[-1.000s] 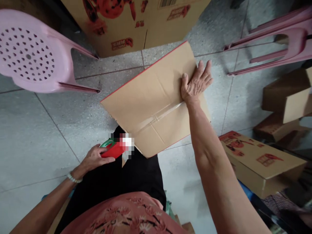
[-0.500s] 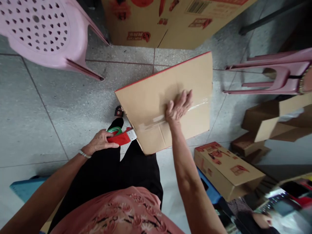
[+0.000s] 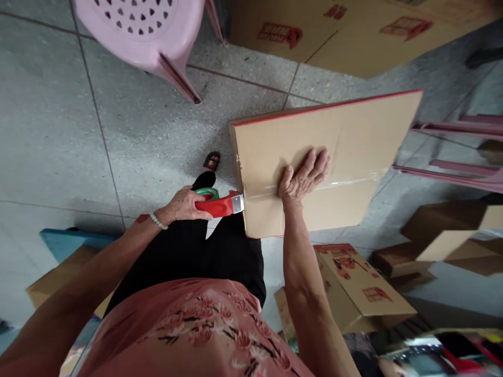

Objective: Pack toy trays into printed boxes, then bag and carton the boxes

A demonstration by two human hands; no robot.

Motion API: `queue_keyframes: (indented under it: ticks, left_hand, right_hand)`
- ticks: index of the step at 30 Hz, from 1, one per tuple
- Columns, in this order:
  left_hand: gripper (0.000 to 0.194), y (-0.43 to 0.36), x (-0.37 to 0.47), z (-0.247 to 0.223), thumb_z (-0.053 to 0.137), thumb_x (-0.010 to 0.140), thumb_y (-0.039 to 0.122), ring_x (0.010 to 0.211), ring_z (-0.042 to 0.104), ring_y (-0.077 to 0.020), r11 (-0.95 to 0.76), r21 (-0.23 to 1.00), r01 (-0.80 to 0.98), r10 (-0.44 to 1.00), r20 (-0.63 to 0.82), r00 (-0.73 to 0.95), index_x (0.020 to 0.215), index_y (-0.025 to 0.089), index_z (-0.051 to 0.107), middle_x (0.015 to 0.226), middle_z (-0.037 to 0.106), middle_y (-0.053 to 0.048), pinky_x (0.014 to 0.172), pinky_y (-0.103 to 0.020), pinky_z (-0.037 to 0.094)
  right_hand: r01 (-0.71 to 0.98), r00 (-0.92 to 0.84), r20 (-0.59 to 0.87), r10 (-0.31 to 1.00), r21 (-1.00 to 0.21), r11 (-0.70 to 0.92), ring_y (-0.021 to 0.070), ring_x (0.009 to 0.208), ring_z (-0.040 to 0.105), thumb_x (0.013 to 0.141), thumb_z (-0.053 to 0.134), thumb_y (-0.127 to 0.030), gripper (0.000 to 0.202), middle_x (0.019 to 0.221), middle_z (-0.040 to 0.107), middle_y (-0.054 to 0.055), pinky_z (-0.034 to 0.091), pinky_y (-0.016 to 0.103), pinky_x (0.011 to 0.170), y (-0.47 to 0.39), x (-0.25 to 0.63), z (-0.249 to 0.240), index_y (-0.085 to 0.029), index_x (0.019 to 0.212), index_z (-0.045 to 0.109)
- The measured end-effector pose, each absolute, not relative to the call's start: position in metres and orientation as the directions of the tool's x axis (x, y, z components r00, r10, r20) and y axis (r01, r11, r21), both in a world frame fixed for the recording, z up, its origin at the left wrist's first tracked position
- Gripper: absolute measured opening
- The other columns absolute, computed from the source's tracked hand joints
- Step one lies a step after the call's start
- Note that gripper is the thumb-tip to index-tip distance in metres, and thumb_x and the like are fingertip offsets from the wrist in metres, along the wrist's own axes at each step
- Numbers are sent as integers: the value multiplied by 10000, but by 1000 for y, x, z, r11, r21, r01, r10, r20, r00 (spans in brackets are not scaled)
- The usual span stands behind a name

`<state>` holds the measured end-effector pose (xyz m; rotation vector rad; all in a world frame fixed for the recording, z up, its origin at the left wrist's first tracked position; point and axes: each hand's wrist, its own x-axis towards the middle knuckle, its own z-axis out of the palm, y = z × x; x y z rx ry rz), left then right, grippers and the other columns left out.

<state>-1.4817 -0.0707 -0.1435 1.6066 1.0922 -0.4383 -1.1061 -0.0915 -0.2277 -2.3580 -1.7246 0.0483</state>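
A large cardboard box point(image 3: 334, 131) with a red edge stands in front of my legs, a strip of clear tape running across its upper face. My left hand point(image 3: 186, 205) grips a red tape dispenser point(image 3: 220, 206) with a green ring. The dispenser's metal end touches the near left edge of the box, at the tape strip. On top of the box lies my right hand point(image 3: 302, 178), palm down with the fingers spread, holding nothing.
A pink stool point(image 3: 157, 31) stands at the upper left, another point(image 3: 459, 152) at the right. Behind is a big printed carton point(image 3: 353, 36). A smaller printed carton point(image 3: 365, 293) and open boxes point(image 3: 444, 230) lie at the lower right. A blue item point(image 3: 70, 242) is at the left.
The view has shifted, and the box now shows its left side wall. My left hand and the dispenser have come to the box's left edge at the tape. My right hand stays flat on top.
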Motion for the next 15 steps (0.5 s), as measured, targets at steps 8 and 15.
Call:
queue_keyframes:
  ticks: [8, 15]
  left_hand:
    - [576, -79, -1567, -154, 756, 658, 734, 609, 541, -170, 95, 440, 893, 518, -788, 333, 513, 220, 542, 510, 537, 40, 1013, -416, 434]
    - [563, -66, -1535, -208, 692, 696, 782, 642, 591, -214, 213, 358, 909, 388, -885, 258, 564, 237, 638, 543, 558, -14, 669, -331, 364]
  right_hand:
    - [950, 285, 138, 949, -175, -260, 389, 1607, 223, 1018, 240, -620, 808, 1666, 320, 265, 265, 687, 1240, -96, -1096, -236, -82, 1613, 339]
    - [952, 270, 125, 955, -186, -245, 373, 1622, 215, 1026, 234, -604, 800, 1688, 296, 266, 228, 678, 1263, -98, -1092, -231, -90, 1635, 302]
